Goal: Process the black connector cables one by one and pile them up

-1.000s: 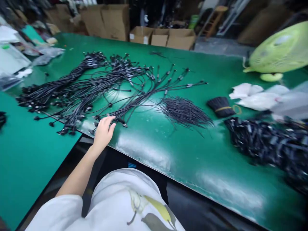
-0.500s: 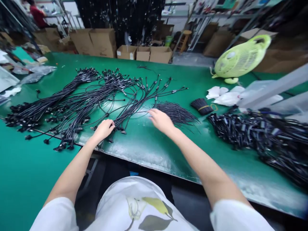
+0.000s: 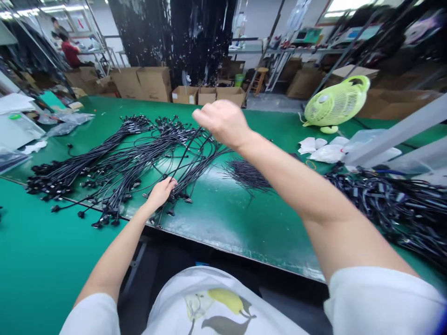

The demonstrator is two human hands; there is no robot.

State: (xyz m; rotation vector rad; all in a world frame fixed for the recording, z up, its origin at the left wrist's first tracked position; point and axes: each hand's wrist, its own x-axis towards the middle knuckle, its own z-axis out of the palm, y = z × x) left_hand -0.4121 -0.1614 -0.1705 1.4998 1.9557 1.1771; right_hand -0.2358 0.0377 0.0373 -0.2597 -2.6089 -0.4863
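My left hand (image 3: 161, 191) is closed low over the front of a loose bundle of black cables (image 3: 200, 167), near the table edge. Raised above the bundle, my right hand (image 3: 223, 122) is a closed fist seen from the back. A black cable (image 3: 182, 158) runs taut and slanting between the two hands; the fingertips on it are partly hidden. Right of the bundle lies a pile of thin black ties (image 3: 247, 174), partly behind my right forearm. To the left, two more cable bundles (image 3: 94, 151) with plugs at their ends spread over the green table (image 3: 216, 214).
At the right lies a heap of coiled black cables (image 3: 380, 200). A green fan (image 3: 337, 103) and white scraps (image 3: 330, 148) are behind it. Cardboard boxes (image 3: 153, 83) line the far edge. A person in red (image 3: 71, 52) is in the far left background.
My right hand has risen up and slightly left from beside the ties, and a cable now stretches up to it. My left hand stays low on the bundle. The head view has tilted up.
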